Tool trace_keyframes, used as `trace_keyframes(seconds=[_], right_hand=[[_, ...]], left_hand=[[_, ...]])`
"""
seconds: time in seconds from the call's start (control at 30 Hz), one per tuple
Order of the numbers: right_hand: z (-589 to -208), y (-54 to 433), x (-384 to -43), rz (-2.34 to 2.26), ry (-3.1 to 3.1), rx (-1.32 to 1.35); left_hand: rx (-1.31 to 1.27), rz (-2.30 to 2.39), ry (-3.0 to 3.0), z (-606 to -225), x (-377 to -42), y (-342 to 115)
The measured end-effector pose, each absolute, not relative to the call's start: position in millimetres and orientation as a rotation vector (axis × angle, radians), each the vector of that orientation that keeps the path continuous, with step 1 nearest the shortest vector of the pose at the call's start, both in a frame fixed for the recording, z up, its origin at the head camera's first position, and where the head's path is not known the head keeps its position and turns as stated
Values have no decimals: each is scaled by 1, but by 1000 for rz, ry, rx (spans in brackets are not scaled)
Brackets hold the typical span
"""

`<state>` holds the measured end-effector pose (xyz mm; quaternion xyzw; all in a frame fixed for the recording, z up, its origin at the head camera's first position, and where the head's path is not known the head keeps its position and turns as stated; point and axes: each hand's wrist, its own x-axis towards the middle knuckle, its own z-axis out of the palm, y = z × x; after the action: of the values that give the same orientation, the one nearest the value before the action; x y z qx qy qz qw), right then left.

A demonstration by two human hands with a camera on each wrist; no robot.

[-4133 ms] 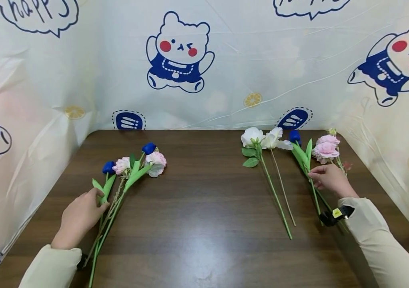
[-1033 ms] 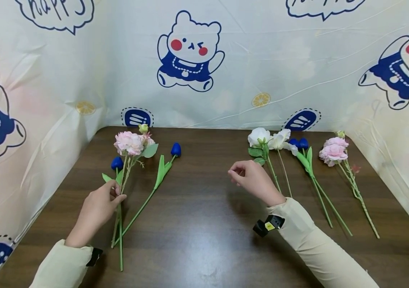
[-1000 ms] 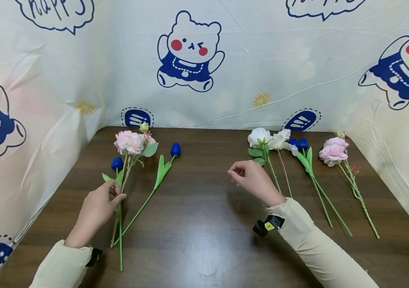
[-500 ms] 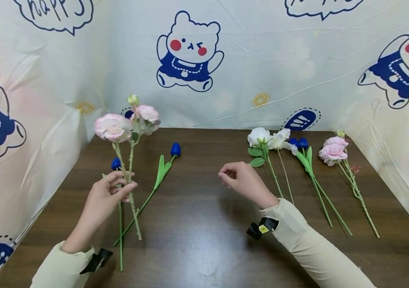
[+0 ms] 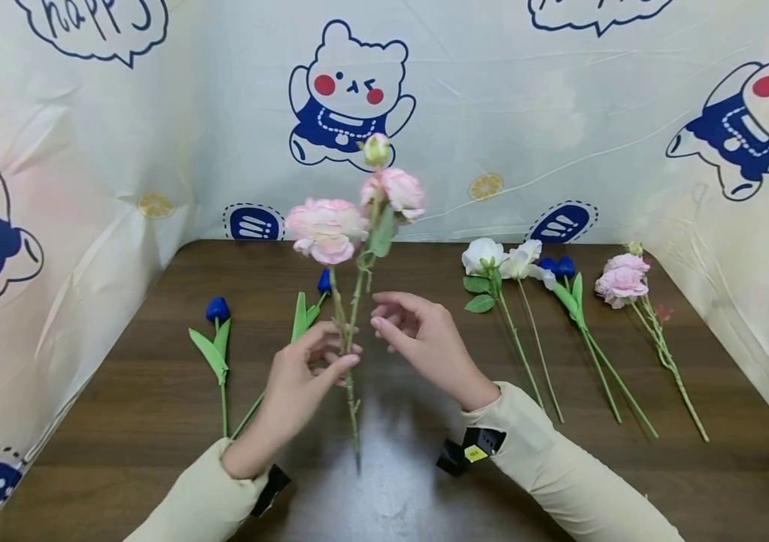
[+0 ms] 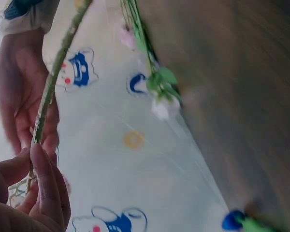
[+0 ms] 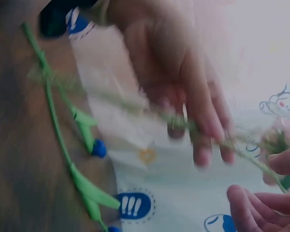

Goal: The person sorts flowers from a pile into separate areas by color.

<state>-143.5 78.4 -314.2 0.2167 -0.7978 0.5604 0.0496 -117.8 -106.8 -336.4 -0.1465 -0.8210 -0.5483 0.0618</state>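
Observation:
My left hand [image 5: 295, 384] pinches the stem of a pink flower [image 5: 327, 229] and holds it upright above the table. Two ruffled pink blooms and a green bud top this branching stem. Close on its right is my right hand [image 5: 433, 342], fingers loosely bent, a small gap from the stem in the head view. In the left wrist view, the left fingers [image 6: 44, 186] grip the stem [image 6: 47, 94]. The right wrist view catches the right fingers [image 7: 261, 205] around the stem's upper part, contact unclear. Behind the left hand, a blue tulip [image 5: 299, 320] is partly hidden.
Another blue tulip [image 5: 217, 309] lies at the left of the brown table [image 5: 154, 361]. White flowers [image 5: 483, 257], blue tulips [image 5: 566, 267] and a second pink flower [image 5: 623, 280] lie in a row on the right. A printed cloth [image 5: 439, 98] hangs behind.
The left hand has lifted the pink flower off the left group and carried it to the middle. The right hand has shifted left towards it from the white flowers.

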Motion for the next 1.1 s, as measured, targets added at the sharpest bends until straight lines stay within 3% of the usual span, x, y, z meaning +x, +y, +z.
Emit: trace_keyframes(seconds=[0.67, 1.1], right_hand=[[-308, 90, -120, 1666, -2248, 409], [-310, 105, -129, 1811, -2326, 491]], left_hand=[[-708, -1213, -2484, -334, -113, -56], [-782, -1241, -2573, -325, -110, -53]])
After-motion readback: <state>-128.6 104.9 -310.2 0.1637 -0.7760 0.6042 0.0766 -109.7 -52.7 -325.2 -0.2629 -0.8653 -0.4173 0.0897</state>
